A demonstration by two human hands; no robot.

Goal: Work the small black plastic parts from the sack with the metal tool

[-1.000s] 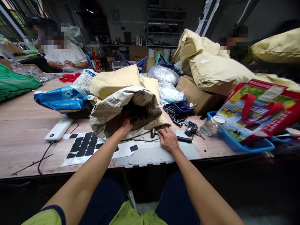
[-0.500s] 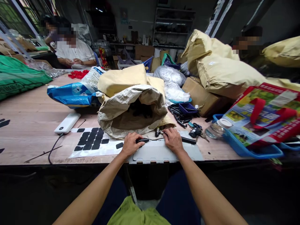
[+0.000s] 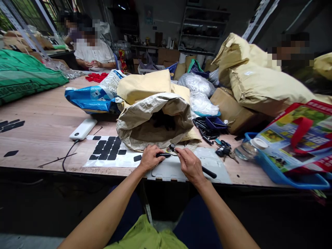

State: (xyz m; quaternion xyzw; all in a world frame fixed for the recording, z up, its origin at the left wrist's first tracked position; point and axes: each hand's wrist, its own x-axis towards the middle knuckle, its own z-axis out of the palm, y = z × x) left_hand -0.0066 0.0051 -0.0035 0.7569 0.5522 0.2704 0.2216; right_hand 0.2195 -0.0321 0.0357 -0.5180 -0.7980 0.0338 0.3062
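My left hand (image 3: 150,157) is closed on a slim black piece (image 3: 163,154) that lies over a grey board (image 3: 168,169) at the table's front edge. In my right hand (image 3: 190,165) is a small hammer (image 3: 171,148); its metal head is raised above the board, just beyond the black piece, and its black handle sticks out to the right below my palm. Right behind both hands an open woven sack (image 3: 129,129) faces me, with dark items inside. White sheets with rows of black pads (image 3: 106,148) lie left of my left hand.
A white power bank (image 3: 83,129) with a cable lies at the left. Toward the right are black parts (image 3: 203,129), keys (image 3: 233,157), a clear jar (image 3: 245,150) and a blue basket (image 3: 293,178) with a printed bag. Paper sacks (image 3: 269,86) rise behind. People sit farther back.
My right hand has lifted the hammer, whose head has risen off the board. The camera view has turned a little to the left. My left hand stays on the black piece.
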